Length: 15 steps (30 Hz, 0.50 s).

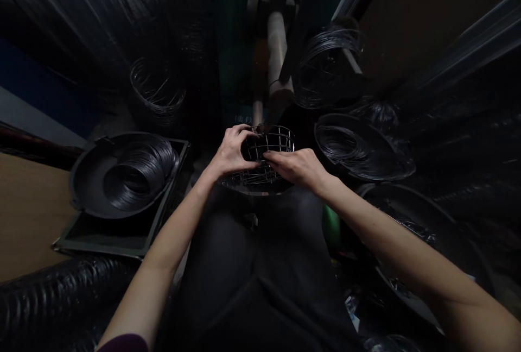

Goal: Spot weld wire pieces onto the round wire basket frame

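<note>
A round metal wire basket [280, 147], with a grid of crossing wires, is between my hands just above my lap. My left hand [228, 152] grips its left side, the thumb low and the fingers curled over the upper rim. From the right, my right hand [299, 167] reaches across the front of the basket. Its fingers are pressed together at the wires near the middle; whether a small loose piece is between them is too dark to tell. Under the basket a dark rounded surface shows, partly hidden by the hands.
On the left, a black basin [87, 181] with stacked wire rings [136, 178] rests on a tray [109, 240]. A machine with a pale cylinder [278, 48] stands ahead. At right are a basin of rings [382, 164], hanging wire hoops [331, 42] and another dark basin [435, 208].
</note>
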{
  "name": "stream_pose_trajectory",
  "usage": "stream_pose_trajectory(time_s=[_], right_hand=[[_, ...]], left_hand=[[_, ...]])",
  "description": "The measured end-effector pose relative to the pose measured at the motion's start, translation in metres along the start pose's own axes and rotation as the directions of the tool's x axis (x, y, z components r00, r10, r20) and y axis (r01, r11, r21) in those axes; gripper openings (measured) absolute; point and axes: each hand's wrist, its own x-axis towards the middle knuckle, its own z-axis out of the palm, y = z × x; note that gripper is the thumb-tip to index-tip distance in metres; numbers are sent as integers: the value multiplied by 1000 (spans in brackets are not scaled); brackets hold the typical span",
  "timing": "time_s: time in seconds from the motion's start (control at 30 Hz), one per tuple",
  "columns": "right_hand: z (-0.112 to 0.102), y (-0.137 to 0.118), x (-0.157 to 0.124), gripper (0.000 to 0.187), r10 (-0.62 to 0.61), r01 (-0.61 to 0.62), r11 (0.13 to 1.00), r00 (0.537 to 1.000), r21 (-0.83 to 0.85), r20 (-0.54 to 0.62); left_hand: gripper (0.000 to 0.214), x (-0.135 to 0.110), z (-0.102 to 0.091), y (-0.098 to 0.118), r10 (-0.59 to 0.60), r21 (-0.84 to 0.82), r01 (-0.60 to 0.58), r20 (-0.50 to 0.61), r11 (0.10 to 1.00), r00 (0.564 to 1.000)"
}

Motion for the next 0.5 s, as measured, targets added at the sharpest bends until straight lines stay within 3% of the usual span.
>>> stream_pose_trajectory(time_s=[0.13,0.3,0.5], right_hand=[[3,3,-2,29,35,-34,997,999,65,-24],[17,8,-14,23,123,-92,982,976,167,-182],[28,19,2,14,201,-129,962,931,241,-305]], left_hand=[[65,5,-3,-2,-4,-6,4,31,1000,999],[67,9,-7,-2,-20,-5,20,51,1000,999],[64,25,-10,-9,-43,2,43,34,999,999]])
